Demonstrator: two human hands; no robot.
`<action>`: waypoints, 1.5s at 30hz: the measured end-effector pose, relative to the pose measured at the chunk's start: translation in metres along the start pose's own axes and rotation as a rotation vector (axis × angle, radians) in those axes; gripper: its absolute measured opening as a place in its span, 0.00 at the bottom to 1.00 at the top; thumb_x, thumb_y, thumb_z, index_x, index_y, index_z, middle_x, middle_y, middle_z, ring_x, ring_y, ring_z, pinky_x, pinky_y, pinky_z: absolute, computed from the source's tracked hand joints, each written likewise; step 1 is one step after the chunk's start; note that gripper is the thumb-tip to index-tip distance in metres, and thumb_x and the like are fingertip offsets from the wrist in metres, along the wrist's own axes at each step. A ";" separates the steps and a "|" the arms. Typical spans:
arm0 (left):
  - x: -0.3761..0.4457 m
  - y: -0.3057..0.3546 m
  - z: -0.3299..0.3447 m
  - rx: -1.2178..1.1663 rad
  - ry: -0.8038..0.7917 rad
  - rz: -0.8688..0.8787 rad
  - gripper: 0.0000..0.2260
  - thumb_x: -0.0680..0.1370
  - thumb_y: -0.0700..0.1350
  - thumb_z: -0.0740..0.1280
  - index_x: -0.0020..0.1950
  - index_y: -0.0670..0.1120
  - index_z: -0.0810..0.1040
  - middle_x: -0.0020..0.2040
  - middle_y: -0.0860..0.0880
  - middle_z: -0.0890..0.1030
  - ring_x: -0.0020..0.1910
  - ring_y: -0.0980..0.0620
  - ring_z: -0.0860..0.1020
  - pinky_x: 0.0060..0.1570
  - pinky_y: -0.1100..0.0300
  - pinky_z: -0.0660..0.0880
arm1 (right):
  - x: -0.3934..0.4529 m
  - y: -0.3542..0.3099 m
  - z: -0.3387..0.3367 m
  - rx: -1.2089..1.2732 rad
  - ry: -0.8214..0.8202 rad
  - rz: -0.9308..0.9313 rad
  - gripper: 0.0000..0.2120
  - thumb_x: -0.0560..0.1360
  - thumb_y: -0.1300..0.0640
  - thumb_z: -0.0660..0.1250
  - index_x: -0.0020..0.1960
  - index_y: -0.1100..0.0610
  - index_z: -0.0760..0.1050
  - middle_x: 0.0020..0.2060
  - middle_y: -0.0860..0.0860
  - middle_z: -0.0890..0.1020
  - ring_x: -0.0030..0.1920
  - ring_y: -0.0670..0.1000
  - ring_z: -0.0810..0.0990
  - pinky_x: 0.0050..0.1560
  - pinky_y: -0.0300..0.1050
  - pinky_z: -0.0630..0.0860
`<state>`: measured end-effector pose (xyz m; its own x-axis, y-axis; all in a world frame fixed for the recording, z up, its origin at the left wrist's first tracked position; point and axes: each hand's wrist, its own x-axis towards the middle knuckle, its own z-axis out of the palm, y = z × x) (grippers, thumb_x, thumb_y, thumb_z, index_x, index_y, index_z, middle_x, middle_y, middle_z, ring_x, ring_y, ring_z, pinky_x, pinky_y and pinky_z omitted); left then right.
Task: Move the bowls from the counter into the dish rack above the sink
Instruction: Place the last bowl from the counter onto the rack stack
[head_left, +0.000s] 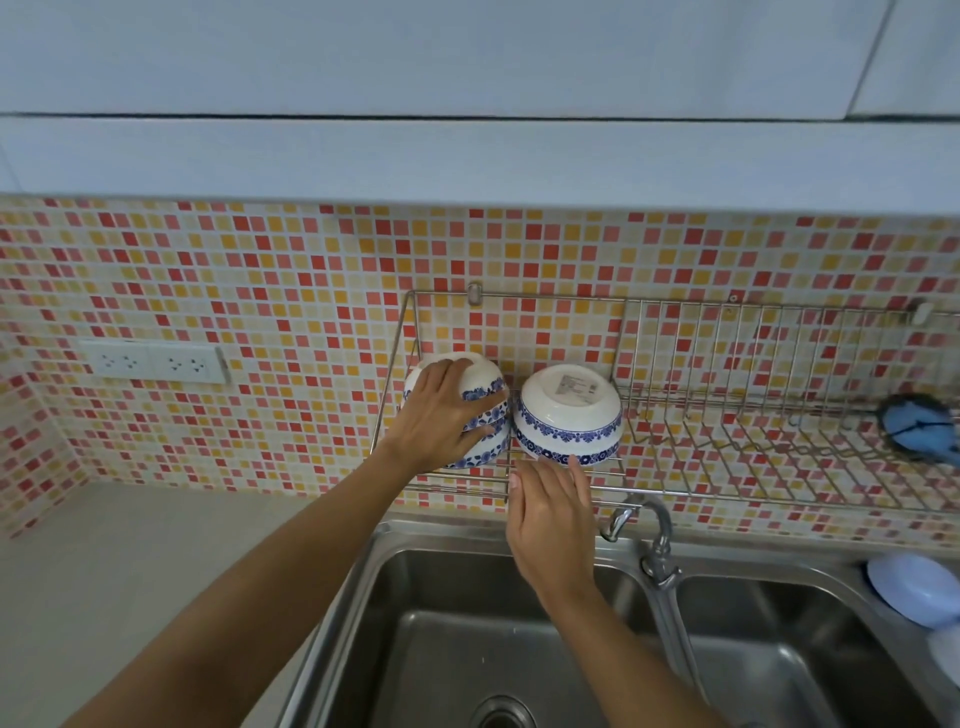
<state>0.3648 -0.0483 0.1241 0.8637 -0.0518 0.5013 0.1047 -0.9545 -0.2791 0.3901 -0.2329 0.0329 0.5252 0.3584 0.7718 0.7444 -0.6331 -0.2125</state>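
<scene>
A wire dish rack (670, 488) hangs on the tiled wall above the sink. At its left end stands a stack of upside-down white bowls with blue flower bands (485, 387); my left hand (441, 415) wraps around this stack. Right beside it rests another stack of upside-down bowls (569, 410), base label showing. My right hand (553, 514) hovers just below and in front of that stack, fingers spread, fingertips near its lower rim, holding nothing.
A double steel sink (467, 639) with a faucet (657, 525) lies below the rack. A blue scrubber (917, 423) sits at the rack's right end, a pale blue dish (914, 587) by the sink. Grey counter (130, 582) spreads left; wall sockets (153, 361) above it.
</scene>
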 end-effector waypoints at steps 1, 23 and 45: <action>0.000 0.001 0.001 -0.004 -0.008 -0.008 0.20 0.75 0.60 0.62 0.65 0.57 0.75 0.64 0.37 0.73 0.61 0.36 0.71 0.63 0.42 0.68 | 0.000 0.000 0.000 -0.002 0.004 -0.001 0.16 0.80 0.53 0.56 0.55 0.56 0.80 0.51 0.50 0.84 0.55 0.49 0.81 0.72 0.53 0.63; -0.024 0.027 0.005 -0.371 0.093 -0.282 0.23 0.71 0.49 0.72 0.66 0.54 0.75 0.67 0.41 0.69 0.67 0.37 0.65 0.69 0.37 0.62 | -0.001 -0.002 -0.002 -0.010 -0.004 0.011 0.19 0.81 0.53 0.53 0.57 0.58 0.80 0.53 0.52 0.84 0.56 0.50 0.81 0.73 0.52 0.60; -0.028 0.030 0.005 -0.508 0.077 -0.302 0.26 0.71 0.45 0.74 0.69 0.52 0.72 0.71 0.44 0.67 0.72 0.43 0.59 0.73 0.45 0.57 | -0.003 -0.003 -0.005 -0.039 -0.001 -0.003 0.18 0.80 0.53 0.54 0.58 0.58 0.80 0.54 0.52 0.84 0.57 0.50 0.81 0.72 0.54 0.64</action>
<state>0.3459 -0.0742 0.0978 0.7925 0.2406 0.5604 0.0749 -0.9503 0.3022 0.3842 -0.2356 0.0344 0.5235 0.3609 0.7718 0.7291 -0.6585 -0.1866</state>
